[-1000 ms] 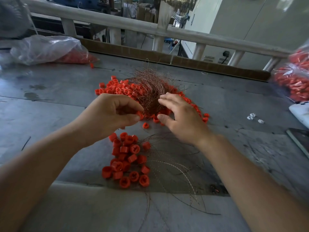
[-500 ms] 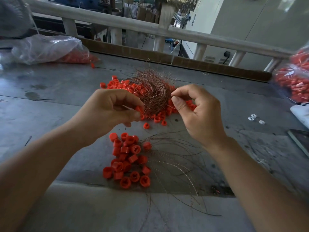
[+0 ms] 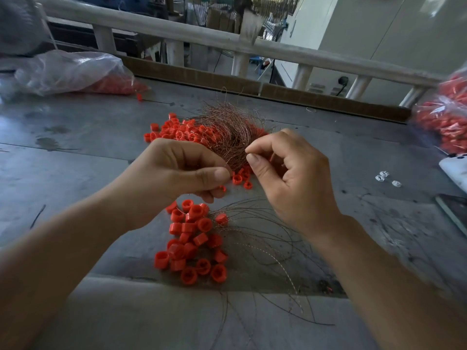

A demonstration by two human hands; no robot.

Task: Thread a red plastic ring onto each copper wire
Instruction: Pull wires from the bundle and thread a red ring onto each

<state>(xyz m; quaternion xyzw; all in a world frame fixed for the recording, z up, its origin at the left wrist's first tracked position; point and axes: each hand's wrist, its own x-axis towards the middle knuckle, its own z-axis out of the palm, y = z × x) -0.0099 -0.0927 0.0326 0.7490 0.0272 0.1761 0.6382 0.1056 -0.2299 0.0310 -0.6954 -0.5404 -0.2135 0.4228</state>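
A tangled bundle of copper wires (image 3: 227, 132) lies mid-table on a far heap of loose red plastic rings (image 3: 174, 131). My right hand (image 3: 290, 183) pinches a thin copper wire between thumb and forefinger just in front of the bundle. My left hand (image 3: 177, 173) is curled, thumb pressed to fingertips. The red ring it pinched a moment ago is now hidden behind the thumb. The two sets of fingertips are a few centimetres apart. Nearer me lies a second cluster of red rings (image 3: 194, 238), with long wires (image 3: 267, 238) fanning out to the right.
Clear plastic bags of red rings sit at the back left (image 3: 75, 74) and at the right edge (image 3: 447, 117). Small white pieces (image 3: 384, 176), a white device (image 3: 454, 168) and a dark flat slab (image 3: 452, 210) lie at right. A wooden railing (image 3: 278, 51) borders the table's far side.
My right hand rose from the wire bundle, closed thumb and forefinger on a wire and drew it toward my left hand. The left hand stayed put, and its thumb now covers the ring.
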